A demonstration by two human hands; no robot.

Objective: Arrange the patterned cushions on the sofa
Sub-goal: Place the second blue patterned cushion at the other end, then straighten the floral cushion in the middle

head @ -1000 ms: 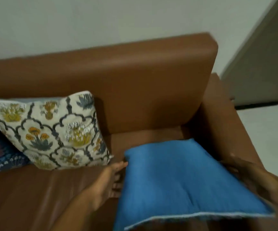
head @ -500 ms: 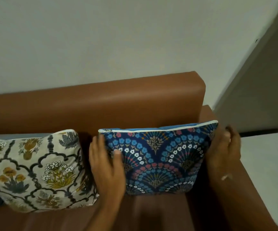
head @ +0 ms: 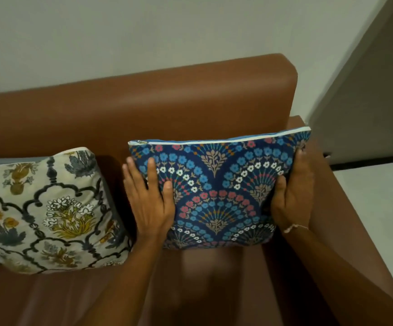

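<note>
A navy cushion (head: 219, 189) with blue, red and white fan-shaped flower print stands upright on the brown leather sofa (head: 143, 109), leaning on the backrest at the right end. My left hand (head: 149, 198) grips its left edge, fingers spread over the front. My right hand (head: 294, 196) clasps its right edge beside the armrest. To the left, a cream cushion (head: 47, 210) with dark trellis lines and yellow flowers leans on the backrest, a small gap apart from my left hand.
The sofa's right armrest (head: 346, 208) runs along the right of the navy cushion. A pale wall (head: 143, 31) rises behind the sofa. A grey door or panel (head: 374, 102) and light floor (head: 379, 196) lie to the right. Bare seat leather (head: 190, 290) lies in front of the cushions.
A second ago the cushion lay flat with its plain blue back up; it now stands upright, patterned side out, against the backrest. Both hands have shifted to its side edges.
</note>
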